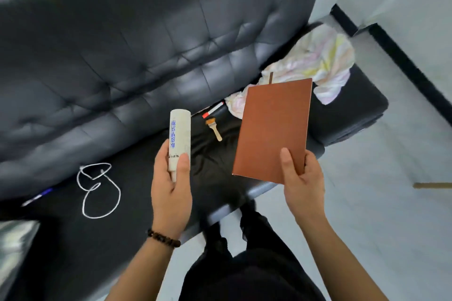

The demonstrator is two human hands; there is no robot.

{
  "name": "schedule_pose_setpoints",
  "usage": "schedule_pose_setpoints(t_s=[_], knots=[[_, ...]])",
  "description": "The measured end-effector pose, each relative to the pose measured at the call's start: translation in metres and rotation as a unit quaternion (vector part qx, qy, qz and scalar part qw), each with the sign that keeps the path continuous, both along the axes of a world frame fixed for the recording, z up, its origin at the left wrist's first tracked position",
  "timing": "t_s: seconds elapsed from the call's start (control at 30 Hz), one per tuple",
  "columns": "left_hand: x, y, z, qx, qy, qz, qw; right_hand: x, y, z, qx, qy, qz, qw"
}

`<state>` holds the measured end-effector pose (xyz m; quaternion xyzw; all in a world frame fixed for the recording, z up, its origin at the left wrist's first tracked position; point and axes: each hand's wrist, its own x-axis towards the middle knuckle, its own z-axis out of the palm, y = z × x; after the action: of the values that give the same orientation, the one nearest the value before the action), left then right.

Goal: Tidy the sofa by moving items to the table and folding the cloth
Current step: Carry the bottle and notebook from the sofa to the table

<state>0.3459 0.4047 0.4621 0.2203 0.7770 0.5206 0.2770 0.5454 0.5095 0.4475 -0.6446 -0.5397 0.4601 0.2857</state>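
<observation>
The sofa (146, 44) is black tufted leather, its backrest running across the far side and its seat strewn with loose things. The cloth (318, 56) lies crumpled in a heap at the far right end of the seat, against the backrest; it is white with faint pink and yellow patches, and one rumpled end trails left behind the notebook. The only container in sight is a white plastic tube (179, 134) printed with blue lettering, held upright above the seat; what is inside cannot be seen. The left hand (171, 190) grips its lower end, fingers behind it and thumb across the front, and a dark beaded bracelet (163, 238) sits on that wrist. The right hand (303, 186) grips the near right corner of a thin brown notebook (274, 129), thumb on the cover and fingers wrapped round the edge; the notebook is closed, tilted slightly, and a narrow brown ribbon (271, 77) sticks out at its far edge. Between tube and notebook, on the seat, lie a white marker (213, 110) with a red cap and, just near of it, a small wooden-handled brush (214, 127). Further left on the seat a white cord (97, 190) lies in loose loops, and left of that a blue and white pen (39, 197), blurred. Pale floor (379, 203) shows to the right of the sofa.
</observation>
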Motion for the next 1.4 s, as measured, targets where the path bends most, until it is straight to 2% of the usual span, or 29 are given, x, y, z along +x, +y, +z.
schedule_pose_setpoints(t_s=[0.1, 0.23, 0.47, 0.63, 0.77, 1.03, 1.23, 1.4], knots=[[0.001, -0.005, 0.054, 0.072, 0.022, -0.065, 0.995, 0.026, -0.021, 0.055, 0.057, 0.025, -0.037, 0.997], [0.011, -0.018, 0.07, 0.146, 0.035, -0.146, 0.978, 0.074, -0.056, 0.086, 0.118, 0.015, -0.108, 0.987], [0.089, -0.009, 0.058, 0.129, -0.036, -0.269, 0.954, 0.171, -0.133, 0.099, 0.142, -0.008, -0.252, 0.957], [0.193, 0.022, 0.08, 0.128, -0.019, -0.387, 0.913, 0.265, -0.168, 0.111, 0.178, -0.017, -0.353, 0.918], [0.301, 0.05, 0.105, 0.164, -0.004, -0.47, 0.867, 0.35, -0.181, 0.115, 0.204, 0.025, -0.425, 0.881], [0.507, 0.068, 0.117, 0.183, -0.007, -0.557, 0.81, 0.524, -0.196, 0.109, 0.197, 0.042, -0.483, 0.852], [0.605, 0.091, 0.103, 0.134, 0.02, -0.601, 0.788, 0.62, -0.173, 0.096, 0.182, 0.042, -0.504, 0.843], [0.694, 0.144, 0.072, 0.094, -0.009, -0.621, 0.778, 0.685, -0.129, 0.069, 0.162, 0.075, -0.524, 0.833]])
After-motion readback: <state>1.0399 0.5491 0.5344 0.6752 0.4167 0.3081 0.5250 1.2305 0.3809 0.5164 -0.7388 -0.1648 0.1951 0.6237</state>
